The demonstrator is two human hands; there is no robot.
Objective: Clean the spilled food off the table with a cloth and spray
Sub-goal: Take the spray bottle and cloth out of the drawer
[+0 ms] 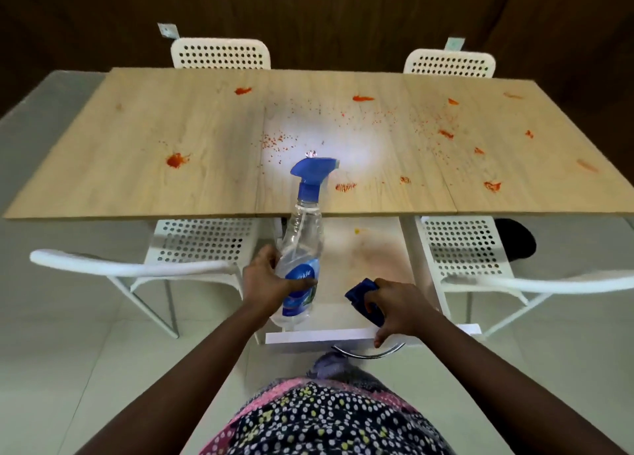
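Note:
A light wooden table [171,118] spreads across the view, spattered with red-orange food: blobs such as one at the left [177,160] and one near the front [345,186], plus fine specks in the middle. My left hand [266,279] grips the body of a clear spray bottle [302,245] with a blue trigger head, held upright in front of the table's near edge, its nozzle pointing right. My right hand [398,305] holds a folded dark blue cloth [365,300] low, beside the bottle and short of the table.
Two white perforated chairs [206,240] [459,245] are tucked under the near edge, two more [221,54] [449,64] stand at the far side. A white unit with a metal handle [319,336] is right below my hands. A dark round object [516,238] lies on the floor at right.

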